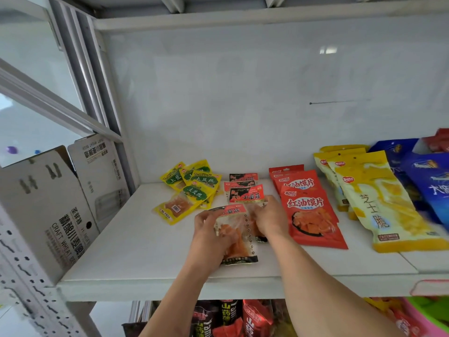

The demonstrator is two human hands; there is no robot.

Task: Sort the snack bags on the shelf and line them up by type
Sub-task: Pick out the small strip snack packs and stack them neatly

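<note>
Left hand [211,229] and right hand [268,218] both curl round one red-and-black gluten bag [237,235] at the front of its column.
It lies on the shelf [136,244] (slightly askew, just beside the red chip bags [313,215]); a careless nudge forward could, I judge, ruck the gluten bags behind [245,190] or shove them into the already untidy yellow potato bags [194,188].

On my shelf [136,259]: five yellow-green potato-shred bags [194,190], four small red-black gluten bags [245,193], three red chili-chip bags [308,210], three yellow cheese-crisp bags [379,203].
</note>
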